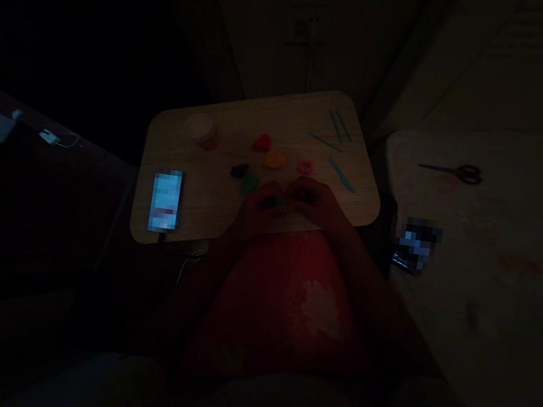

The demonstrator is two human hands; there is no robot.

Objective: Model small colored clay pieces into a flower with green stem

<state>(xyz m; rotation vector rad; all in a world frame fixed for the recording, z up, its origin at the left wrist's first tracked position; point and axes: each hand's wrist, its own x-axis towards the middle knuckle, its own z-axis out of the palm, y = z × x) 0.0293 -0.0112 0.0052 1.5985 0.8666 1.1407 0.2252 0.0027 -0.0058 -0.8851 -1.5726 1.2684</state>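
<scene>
The scene is very dark. My left hand point(256, 209) and my right hand point(316, 203) meet at the near edge of a small wooden table point(211, 202). Between their closed fingers shows a small bit of green modelling clay point(279, 201); its full shape is hidden. Just beyond my left hand lie a larger green clay lump point(249, 183) and a dark purple lump point(239, 171). Farther back are red clay point(262, 142) and orange clay point(274, 159). A pink clay piece point(305, 166) with a flower-like outline sits beyond my right hand.
Several thin teal sticks point(325, 142) and a teal plastic knife point(341, 174) lie at the table's right. A tub point(201, 131) stands back left, a lit phone point(165, 201) front left. On the pale surface to the right are scissors point(458, 172) and a blurred-out device point(416, 245).
</scene>
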